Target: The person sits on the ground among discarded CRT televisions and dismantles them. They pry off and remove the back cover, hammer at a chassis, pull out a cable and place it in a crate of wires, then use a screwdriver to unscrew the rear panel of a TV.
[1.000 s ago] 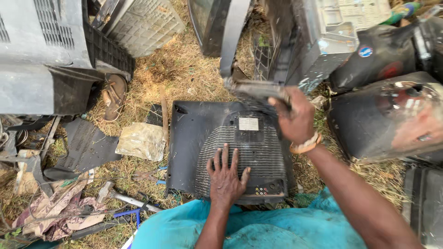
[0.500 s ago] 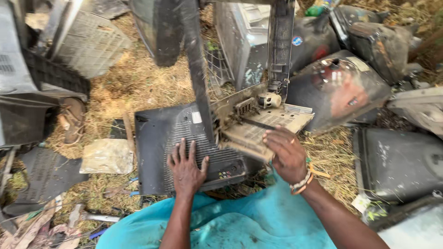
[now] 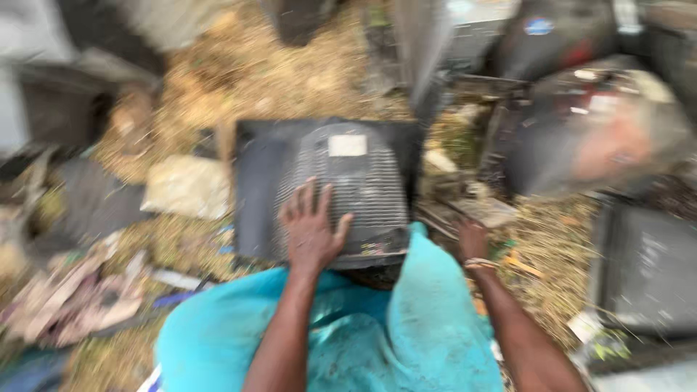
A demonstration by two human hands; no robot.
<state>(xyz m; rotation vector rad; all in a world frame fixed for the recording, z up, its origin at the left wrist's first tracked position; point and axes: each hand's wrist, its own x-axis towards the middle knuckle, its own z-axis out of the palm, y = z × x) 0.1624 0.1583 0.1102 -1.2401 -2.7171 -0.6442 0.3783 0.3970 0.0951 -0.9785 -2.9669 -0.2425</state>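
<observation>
Right hand (image 3: 472, 239) lowered, casing (image 3: 327, 189) vents up

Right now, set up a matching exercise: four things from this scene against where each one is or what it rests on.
1. left hand
2. right hand
3. white label
4. teal cloth

A. across the person's lap
B. flat on the ribbed dark casing
C. down by the straw on the ground, right of the casing
D. top of the casing's ribbed dome

Pairs: 1-B, 2-C, 3-D, 4-A

Outdoor scrap yard, e-waste teardown spot. Dry straw ground (image 3: 239, 65), no floor. Old TV back shell (image 3: 327, 181) in middle, picture tubes (image 3: 602, 131) and dark casings (image 3: 646, 268) heaped around, rags and debris (image 3: 72, 297) at left.
</observation>
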